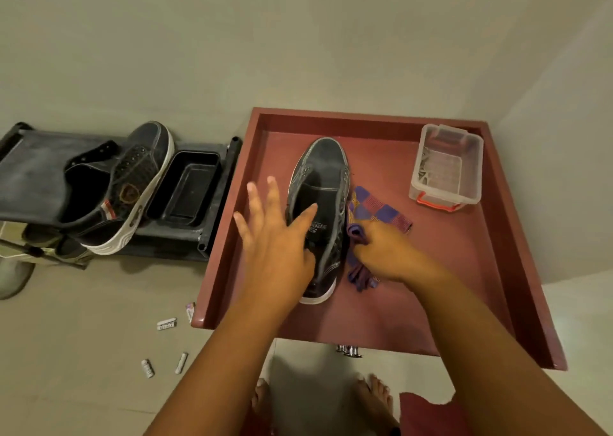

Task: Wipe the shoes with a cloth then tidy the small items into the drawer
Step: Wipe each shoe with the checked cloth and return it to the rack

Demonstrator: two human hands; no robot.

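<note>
Black shoe point(318, 210) | left hand point(278, 236) splayed above | right hand point(381, 250) clutching cloth point(371, 216)

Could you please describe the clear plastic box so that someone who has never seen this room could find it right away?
Find the big red tray with raised edges. The clear box sits in its far right corner, away from the shoe and checked cloth. It alone is see-through, with an orange handle on its near end.

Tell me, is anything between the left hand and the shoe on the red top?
Nothing visible. The left hand is already at the shoe, fingers spread, thumb over its opening. The right hand grips the cloth on the shoe's other side.
</note>
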